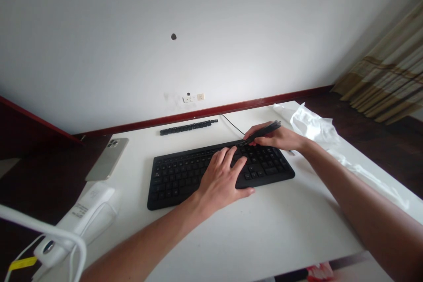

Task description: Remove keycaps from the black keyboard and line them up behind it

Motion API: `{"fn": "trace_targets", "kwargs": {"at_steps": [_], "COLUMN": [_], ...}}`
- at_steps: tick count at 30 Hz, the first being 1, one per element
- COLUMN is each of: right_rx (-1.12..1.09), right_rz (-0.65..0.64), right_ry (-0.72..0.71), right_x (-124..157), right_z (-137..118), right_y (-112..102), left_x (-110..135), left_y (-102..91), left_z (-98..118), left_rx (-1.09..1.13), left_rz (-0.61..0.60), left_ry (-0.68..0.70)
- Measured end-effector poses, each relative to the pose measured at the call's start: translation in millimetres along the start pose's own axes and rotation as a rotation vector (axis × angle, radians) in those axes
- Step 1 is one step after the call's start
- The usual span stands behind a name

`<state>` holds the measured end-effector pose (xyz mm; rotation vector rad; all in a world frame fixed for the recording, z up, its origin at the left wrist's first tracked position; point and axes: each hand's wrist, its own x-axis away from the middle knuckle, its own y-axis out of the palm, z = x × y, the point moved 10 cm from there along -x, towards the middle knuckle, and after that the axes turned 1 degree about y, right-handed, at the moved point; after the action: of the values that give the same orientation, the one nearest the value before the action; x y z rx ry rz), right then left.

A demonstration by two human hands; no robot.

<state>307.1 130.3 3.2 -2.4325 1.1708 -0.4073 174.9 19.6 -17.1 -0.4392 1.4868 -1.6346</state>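
A black keyboard [185, 176] lies across the middle of the white table [264, 229]. My left hand [223, 178] rests flat on the keys right of centre, its fingers spread and its thumb over the keyboard's front edge. My right hand [280, 138] is closed on a thin black tool [262, 132], whose tip touches the keyboard's upper right rows. A row of loose black keycaps [188, 127] lies in a line behind the keyboard.
A phone [107, 157] lies face down at the table's left edge. A white device with cables [82, 216] sits at the front left. Crumpled white plastic [313, 125] lies at the right rear. A black cable [233, 126] runs toward the wall.
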Motion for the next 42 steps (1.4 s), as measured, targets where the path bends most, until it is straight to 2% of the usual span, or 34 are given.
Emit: {"fn": "trace_targets", "kwargs": {"at_steps": [13, 21, 27, 33, 39, 42], "right_rx": [-0.032, -0.027, -0.074, 0.063, 0.108, 0.096], "right_rz": [-0.053, -0.079, -0.006, 0.080, 0.209, 0.223], "right_ry": [-0.035, -0.004, -0.015, -0.069, 0.013, 0.024], "right_x": [0, 1, -5, -7, -11, -14], "right_z": [-8, -7, -4, -9, 10, 17], "right_y": [12, 20, 23, 24, 17, 17], "left_x": [-2, -1, 0, 0, 0, 0], "left_y": [-3.2, -3.6, -0.7, 0.6, -1.4, -3.1], "left_z": [0, 3, 3, 2, 2, 1], "left_rx": [0.001, -0.019, -0.020, -0.028, -0.008, 0.006], "left_rz": [-0.005, -0.013, -0.015, -0.020, -0.022, -0.017], "left_ry": [-0.013, 0.002, 0.010, 0.012, 0.004, -0.003]}}
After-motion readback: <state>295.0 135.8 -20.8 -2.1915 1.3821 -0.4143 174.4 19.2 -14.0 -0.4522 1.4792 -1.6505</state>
